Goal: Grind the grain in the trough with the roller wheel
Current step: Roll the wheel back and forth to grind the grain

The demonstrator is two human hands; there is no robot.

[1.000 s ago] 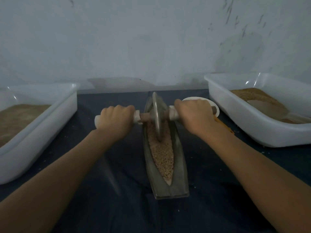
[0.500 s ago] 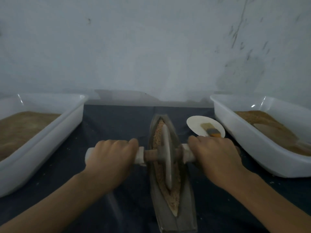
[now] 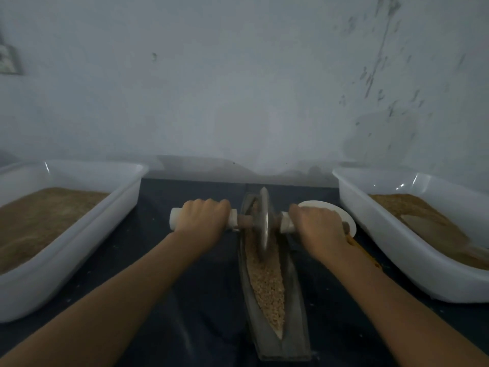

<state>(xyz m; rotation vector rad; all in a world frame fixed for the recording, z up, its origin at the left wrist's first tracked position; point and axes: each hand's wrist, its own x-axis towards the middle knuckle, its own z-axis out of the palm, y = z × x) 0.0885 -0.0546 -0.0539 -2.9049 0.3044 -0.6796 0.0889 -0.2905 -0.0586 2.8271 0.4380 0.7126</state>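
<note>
Setting: pale scuffed wall [image 3: 238, 88] behind a dark cloth-covered table [image 3: 164, 327], dimly lit.
Trough: long, boat-shaped trough [image 3: 296, 321] lying lengthwise away from the person, at the table's middle.
Grain: coarse tan grain [image 3: 267, 282] fills the groove from the near tip up to the wheel — kernels look largely whole.
Wheel: thin disc wheel [image 3: 264, 221] stands upright on edge in the groove, toward the trough's far end, on a cross axle with white handles [image 3: 175, 218].
Left hand: left hand [image 3: 203, 218] wraps the left handle, fingers curled over the top.
Right hand: right hand [image 3: 317, 226] wraps the right handle likewise; its far end is hidden.
Flanks: left tub [image 3: 111, 223] and right tub [image 3: 412, 266], white, each hold brown material; a small white dish [image 3: 344, 215] sits just behind the right hand.
Step in hand: mid-grind, judged — the wheel sits at the far reach of a stroke.
Next move calls for: an even pull toward the near tip, both hands bearing down equally so that the disc stays upright and grain stays in the groove.
</note>
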